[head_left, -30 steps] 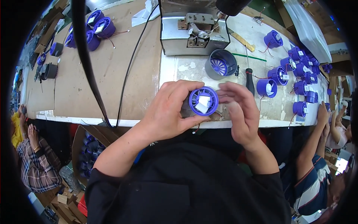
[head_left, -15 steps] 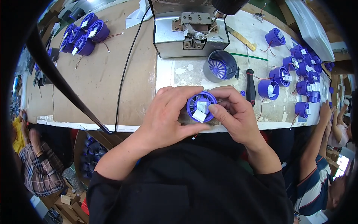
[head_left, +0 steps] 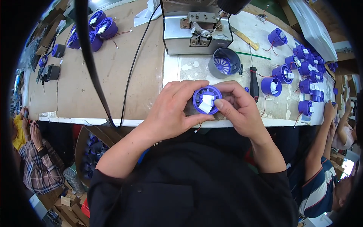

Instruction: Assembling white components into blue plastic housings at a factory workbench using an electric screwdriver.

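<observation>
Near the table's front edge I hold a round purple fan housing point(head_left: 197, 99) between both hands, its spoked open face turned up. A folded white label point(head_left: 206, 105) lies across its middle. My left hand point(head_left: 170, 109) curves round the left side, with the thumb along the lower edge. My right hand point(head_left: 240, 111) grips the right side, the thumb pressing by the label and the other fingers curled behind. A small white connector point(head_left: 196, 131) on a wire hangs below the housing. Beyond my hands stands a dark grey cup point(head_left: 239, 60) with a purple slatted grille inside.
A screwdriver point(head_left: 253, 83) lies right of my hands, near several purple fan housings point(head_left: 271, 87) with wires. More housings point(head_left: 106, 28) sit at the far left. A metal machine point(head_left: 200, 45) stands ahead. A black cable point(head_left: 132, 68) crosses the table. Co-workers point(head_left: 41, 159) sit on both sides.
The table and things on it have shifted slightly in view. The housing is tipped a little differently in my hands, and its label shows more fully. Both hands keep their hold.
</observation>
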Available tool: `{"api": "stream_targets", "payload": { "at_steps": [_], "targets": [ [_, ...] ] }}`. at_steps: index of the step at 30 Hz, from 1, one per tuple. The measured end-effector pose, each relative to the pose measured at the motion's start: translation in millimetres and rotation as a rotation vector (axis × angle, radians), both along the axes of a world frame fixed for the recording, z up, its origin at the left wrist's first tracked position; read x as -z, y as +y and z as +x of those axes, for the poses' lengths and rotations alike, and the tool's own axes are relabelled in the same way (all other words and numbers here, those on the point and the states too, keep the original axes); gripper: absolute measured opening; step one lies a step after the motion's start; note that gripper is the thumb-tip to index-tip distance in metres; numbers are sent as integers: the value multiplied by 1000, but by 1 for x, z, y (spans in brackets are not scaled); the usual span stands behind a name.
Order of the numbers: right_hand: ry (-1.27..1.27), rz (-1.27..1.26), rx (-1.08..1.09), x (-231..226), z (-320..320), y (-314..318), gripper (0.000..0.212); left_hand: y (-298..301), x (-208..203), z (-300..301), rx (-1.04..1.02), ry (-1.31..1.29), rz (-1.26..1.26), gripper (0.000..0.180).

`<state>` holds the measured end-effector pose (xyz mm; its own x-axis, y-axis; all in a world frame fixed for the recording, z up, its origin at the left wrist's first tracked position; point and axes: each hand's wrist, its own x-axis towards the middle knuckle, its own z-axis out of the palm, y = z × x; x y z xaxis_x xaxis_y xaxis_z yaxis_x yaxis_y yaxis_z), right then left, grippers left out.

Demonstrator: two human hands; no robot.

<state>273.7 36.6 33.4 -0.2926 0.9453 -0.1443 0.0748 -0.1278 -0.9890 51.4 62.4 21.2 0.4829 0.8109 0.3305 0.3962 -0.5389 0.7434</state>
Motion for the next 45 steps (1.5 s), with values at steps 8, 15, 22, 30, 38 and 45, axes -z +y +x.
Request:
{"api": "stream_targets", "payload": {
  "at_steps": [8,15,22,30,38,45],
  "targets": [
    [-442,924,67,1,-22,-3,32,-5,5,1,-21,9,56,66],
    [-490,1086,38,14,-19,-19,29,-9,8,2,-49,20,54,67],
    [-490,1140,-4,10,-6,-13,24,-9,5,3,-51,16,53,68],
    [-1,988,388,-75,-4,76,48,-11,2,-1,-56,20,10,67],
    [358,927,332,-133,-41,155,39,-9,3,-1,-26,30,-48,70],
    [522,873,110,-138,-55,126,54,-9,9,-2,-38,17,-34,68]
  ]
}}
